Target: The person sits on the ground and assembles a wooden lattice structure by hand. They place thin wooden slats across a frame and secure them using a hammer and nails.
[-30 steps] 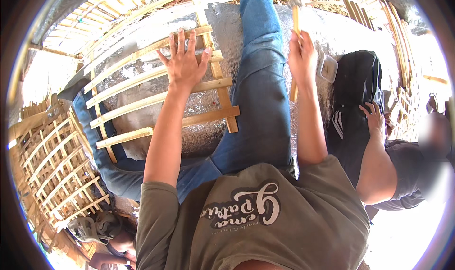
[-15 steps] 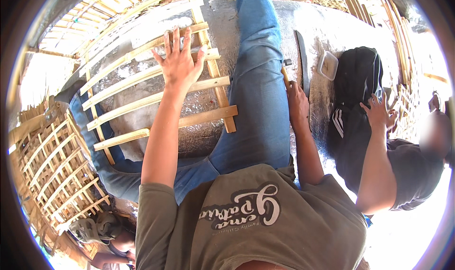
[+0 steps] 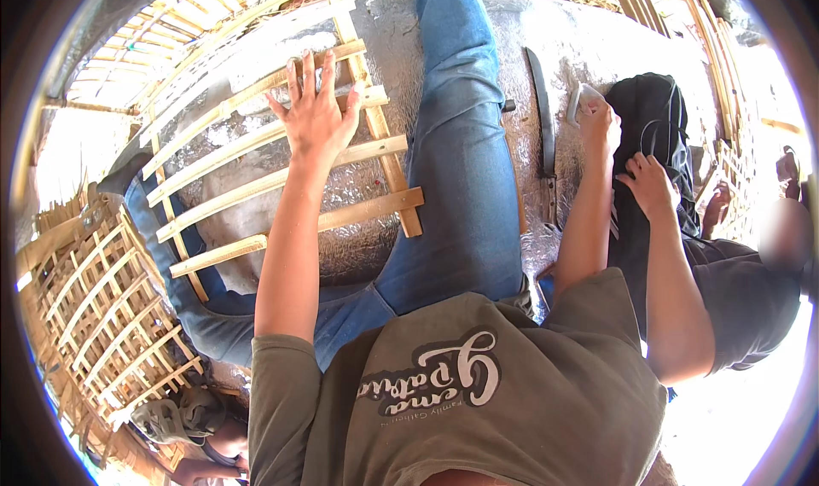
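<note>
A lattice of pale bamboo slats (image 3: 230, 200) lies across my lap, over my left leg and against my right thigh. My left hand (image 3: 316, 115) rests on its upper slats, fingers spread, gripping nothing. Off to the right, my right hand (image 3: 601, 128) is at a small clear plastic container (image 3: 577, 102). Its fingers are curled in at the container; what they hold, if anything, is hidden. A hammer (image 3: 509, 106) lies along the outer side of my right thigh, its head showing beside the knee. Between it and the container is a long-bladed knife (image 3: 541, 102) with a dark handle.
A silvery foil sheet (image 3: 375, 42) covers the ground. Close on my right sits another person in black, one hand (image 3: 653, 183) near their dark trousers. More woven bamboo panels (image 3: 102, 307) stand at the left, beside a pair of shoes (image 3: 179, 418). Bamboo strips (image 3: 640, 8) lie far right.
My right hand has let go of the hammer beside my thigh and moved right to the plastic container. The other person's hand has shifted left. My left hand stays on the lattice.
</note>
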A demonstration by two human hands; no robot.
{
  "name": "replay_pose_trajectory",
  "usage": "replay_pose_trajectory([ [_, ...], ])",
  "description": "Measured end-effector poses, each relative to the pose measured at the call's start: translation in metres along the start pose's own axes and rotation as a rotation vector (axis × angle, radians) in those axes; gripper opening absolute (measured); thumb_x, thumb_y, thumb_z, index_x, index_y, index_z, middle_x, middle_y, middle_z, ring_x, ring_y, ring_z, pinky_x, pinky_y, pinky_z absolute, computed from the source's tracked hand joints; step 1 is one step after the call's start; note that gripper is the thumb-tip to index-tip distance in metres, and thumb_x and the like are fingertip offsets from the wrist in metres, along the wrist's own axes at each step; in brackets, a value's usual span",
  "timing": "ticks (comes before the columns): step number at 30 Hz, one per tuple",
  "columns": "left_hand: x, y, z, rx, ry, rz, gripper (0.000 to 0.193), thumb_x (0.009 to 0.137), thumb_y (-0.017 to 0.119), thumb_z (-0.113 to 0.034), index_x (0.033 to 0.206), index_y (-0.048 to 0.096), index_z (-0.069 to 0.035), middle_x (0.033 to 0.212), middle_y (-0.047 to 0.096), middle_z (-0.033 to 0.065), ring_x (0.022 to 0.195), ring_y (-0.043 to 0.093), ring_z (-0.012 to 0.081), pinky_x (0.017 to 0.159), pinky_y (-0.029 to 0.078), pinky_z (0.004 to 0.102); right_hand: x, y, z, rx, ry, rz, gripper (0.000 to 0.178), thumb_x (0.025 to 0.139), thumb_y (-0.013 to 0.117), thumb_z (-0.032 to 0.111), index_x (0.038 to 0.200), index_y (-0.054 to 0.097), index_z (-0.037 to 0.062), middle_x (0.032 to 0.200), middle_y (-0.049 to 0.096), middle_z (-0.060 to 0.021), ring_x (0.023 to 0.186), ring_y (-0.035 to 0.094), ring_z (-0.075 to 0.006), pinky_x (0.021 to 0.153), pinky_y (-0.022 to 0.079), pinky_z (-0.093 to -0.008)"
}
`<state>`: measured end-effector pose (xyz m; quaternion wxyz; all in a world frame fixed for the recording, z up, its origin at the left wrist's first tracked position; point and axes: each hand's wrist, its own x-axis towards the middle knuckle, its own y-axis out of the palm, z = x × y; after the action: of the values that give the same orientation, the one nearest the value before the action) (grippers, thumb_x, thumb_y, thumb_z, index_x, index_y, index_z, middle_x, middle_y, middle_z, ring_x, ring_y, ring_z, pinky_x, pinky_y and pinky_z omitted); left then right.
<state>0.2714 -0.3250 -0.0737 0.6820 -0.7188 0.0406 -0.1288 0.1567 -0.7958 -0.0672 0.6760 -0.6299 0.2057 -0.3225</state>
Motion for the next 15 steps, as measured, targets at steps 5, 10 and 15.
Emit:
replay_pose_trajectory([
  [5,0.001,-0.004,0.000,0.033,-0.008,0.059,0.070,0.100,0.030,-0.064,0.159,0.021,-0.029,0.168,0.011,0.0033,0.154,0.009,0.0292,0.116,0.007,0.0722,0.017,0.014,-0.015,-0.093,-0.002,0.170,0.027,0.081,0.070,0.023,0.107,0.076,0.0189,0.105,0.074,-0.0139,0.099,0.071,-0.0344,0.087,0.056,-0.0437],
  [10,0.000,0.000,0.000,0.028,-0.012,0.027,0.069,0.099,0.031,-0.065,0.159,0.021,-0.032,0.167,0.015,0.0023,0.154,0.012,0.0280,0.117,0.008,0.0715,0.023,0.018,-0.013,-0.156,0.051,0.250,0.027,0.083,0.068,0.025,0.108,0.075,0.0165,0.110,0.072,-0.0148,0.104,0.070,-0.0344,0.088,0.056,-0.0437],
  [15,0.000,0.003,0.000,0.051,-0.017,0.016,0.069,0.098,0.033,-0.065,0.158,0.022,-0.033,0.166,0.018,0.0017,0.154,0.015,0.0274,0.117,0.009,0.0711,0.005,0.013,0.000,-0.154,0.028,0.241,0.031,0.085,0.067,0.027,0.114,0.071,0.0161,0.114,0.071,-0.0154,0.107,0.069,-0.0350,0.090,0.055,-0.0442],
])
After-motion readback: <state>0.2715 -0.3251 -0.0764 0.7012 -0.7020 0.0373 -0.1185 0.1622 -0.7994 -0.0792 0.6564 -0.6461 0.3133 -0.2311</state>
